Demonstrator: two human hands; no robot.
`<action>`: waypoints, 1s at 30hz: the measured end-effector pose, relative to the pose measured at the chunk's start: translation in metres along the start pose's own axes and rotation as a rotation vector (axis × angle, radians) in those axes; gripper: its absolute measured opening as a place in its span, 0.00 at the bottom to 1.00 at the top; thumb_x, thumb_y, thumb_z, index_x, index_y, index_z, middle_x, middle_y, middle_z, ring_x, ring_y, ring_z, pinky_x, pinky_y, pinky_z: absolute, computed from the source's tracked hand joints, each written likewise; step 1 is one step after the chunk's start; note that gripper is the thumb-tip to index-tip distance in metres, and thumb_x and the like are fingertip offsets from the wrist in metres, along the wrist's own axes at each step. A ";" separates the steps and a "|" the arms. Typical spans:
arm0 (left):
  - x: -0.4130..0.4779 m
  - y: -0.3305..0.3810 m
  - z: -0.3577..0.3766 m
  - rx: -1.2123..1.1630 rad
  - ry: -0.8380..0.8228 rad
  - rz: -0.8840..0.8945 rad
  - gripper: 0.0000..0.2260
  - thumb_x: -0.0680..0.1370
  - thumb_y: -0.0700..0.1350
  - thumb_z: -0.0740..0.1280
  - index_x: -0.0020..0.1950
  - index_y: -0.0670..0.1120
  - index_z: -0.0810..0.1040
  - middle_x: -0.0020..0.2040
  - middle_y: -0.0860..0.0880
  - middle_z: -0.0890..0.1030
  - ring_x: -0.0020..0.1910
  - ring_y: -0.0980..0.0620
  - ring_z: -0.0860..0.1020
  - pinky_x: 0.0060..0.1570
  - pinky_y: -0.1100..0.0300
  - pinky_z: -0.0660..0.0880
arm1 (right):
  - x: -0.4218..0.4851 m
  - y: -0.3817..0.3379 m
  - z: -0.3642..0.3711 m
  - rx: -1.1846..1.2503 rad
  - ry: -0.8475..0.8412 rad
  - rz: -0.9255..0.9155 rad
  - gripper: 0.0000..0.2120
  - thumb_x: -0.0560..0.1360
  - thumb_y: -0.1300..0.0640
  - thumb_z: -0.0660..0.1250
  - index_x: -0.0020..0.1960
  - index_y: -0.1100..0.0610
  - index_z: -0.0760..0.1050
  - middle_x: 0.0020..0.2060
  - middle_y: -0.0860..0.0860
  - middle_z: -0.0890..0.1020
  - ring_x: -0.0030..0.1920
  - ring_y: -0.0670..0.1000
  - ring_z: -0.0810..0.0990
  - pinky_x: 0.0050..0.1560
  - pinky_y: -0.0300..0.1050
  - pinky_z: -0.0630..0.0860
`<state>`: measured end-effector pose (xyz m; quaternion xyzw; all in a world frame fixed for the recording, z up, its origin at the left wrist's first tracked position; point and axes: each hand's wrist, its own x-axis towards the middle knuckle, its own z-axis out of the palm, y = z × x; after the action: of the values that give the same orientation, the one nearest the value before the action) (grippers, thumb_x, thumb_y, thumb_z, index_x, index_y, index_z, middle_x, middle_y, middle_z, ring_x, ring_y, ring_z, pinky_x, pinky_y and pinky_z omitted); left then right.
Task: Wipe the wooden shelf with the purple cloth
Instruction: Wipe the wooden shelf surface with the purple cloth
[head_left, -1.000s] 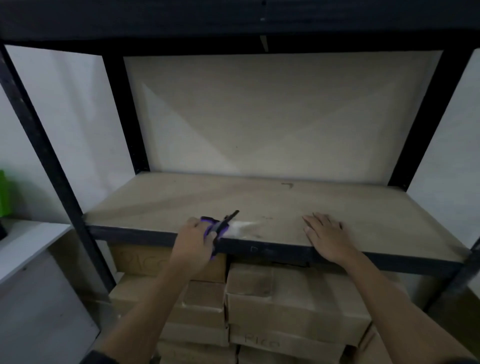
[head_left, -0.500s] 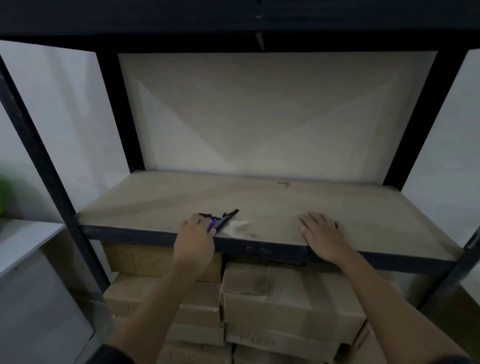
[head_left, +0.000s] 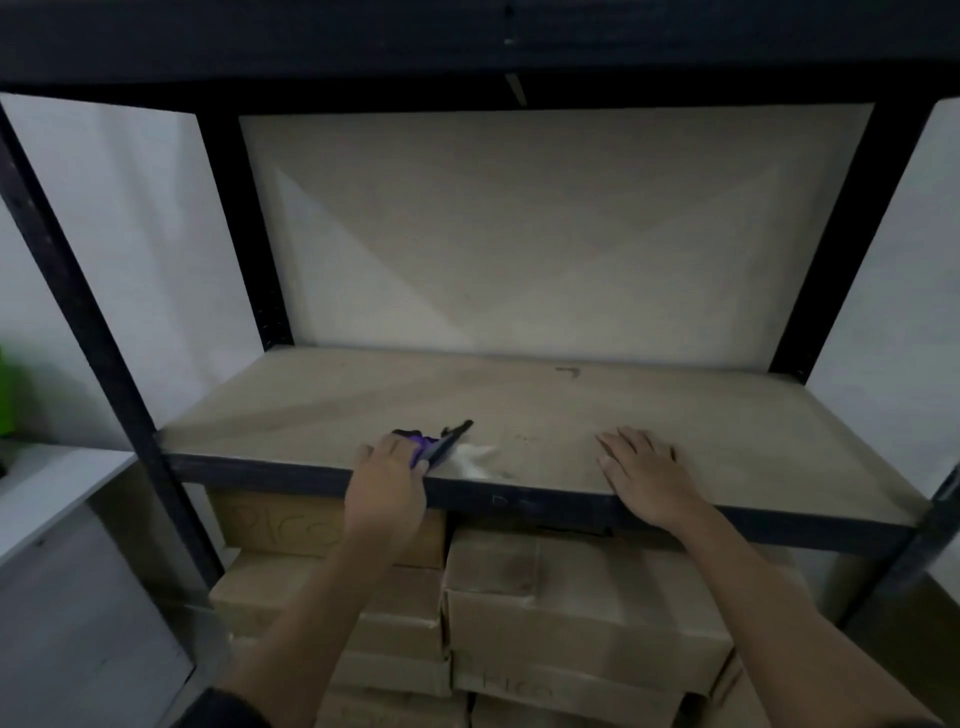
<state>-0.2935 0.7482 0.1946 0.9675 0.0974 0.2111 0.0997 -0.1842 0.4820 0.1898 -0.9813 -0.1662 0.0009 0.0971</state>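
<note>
The wooden shelf (head_left: 519, 405) is a pale, dusty board in a black metal frame at chest height. My left hand (head_left: 387, 486) grips the purple cloth (head_left: 423, 447) at the shelf's front edge, left of centre; a dark part of the cloth sticks out up and to the right. A whitish smear (head_left: 475, 460) lies on the board just right of the cloth. My right hand (head_left: 644, 473) rests flat on the board near the front edge, right of centre, with fingers straight and spread.
Black uprights (head_left: 78, 291) stand at the shelf's corners and a dark upper shelf (head_left: 467, 41) hangs overhead. Several cardboard boxes (head_left: 561, 603) are stacked below the board. A white ledge (head_left: 47, 488) and a green object (head_left: 8, 395) sit at the far left.
My left hand with the cloth has shifted slightly forward onto the board. The right hand has stayed in place; the view has moved a little.
</note>
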 end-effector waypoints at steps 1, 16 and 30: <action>-0.005 0.003 0.003 -0.016 -0.013 0.040 0.13 0.81 0.45 0.55 0.63 0.44 0.71 0.62 0.47 0.74 0.59 0.46 0.70 0.62 0.55 0.64 | 0.000 0.000 0.000 -0.004 -0.005 0.000 0.21 0.81 0.48 0.45 0.73 0.48 0.56 0.74 0.50 0.58 0.74 0.56 0.56 0.72 0.58 0.54; 0.098 -0.022 0.019 -0.047 -0.140 -0.072 0.12 0.79 0.48 0.58 0.58 0.47 0.75 0.57 0.42 0.79 0.54 0.40 0.75 0.55 0.51 0.71 | 0.016 0.017 0.003 0.043 -0.012 -0.024 0.22 0.81 0.46 0.45 0.73 0.48 0.55 0.76 0.50 0.55 0.75 0.53 0.53 0.73 0.55 0.49; 0.022 0.017 0.018 -0.296 -0.183 0.297 0.11 0.79 0.45 0.59 0.59 0.46 0.76 0.56 0.48 0.78 0.54 0.49 0.74 0.55 0.60 0.65 | 0.018 0.017 0.002 0.064 -0.039 -0.024 0.22 0.81 0.46 0.45 0.73 0.47 0.55 0.76 0.51 0.54 0.75 0.56 0.52 0.74 0.58 0.50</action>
<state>-0.2632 0.7342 0.1909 0.9612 -0.0876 0.1466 0.2167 -0.1618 0.4721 0.1849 -0.9755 -0.1796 0.0243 0.1250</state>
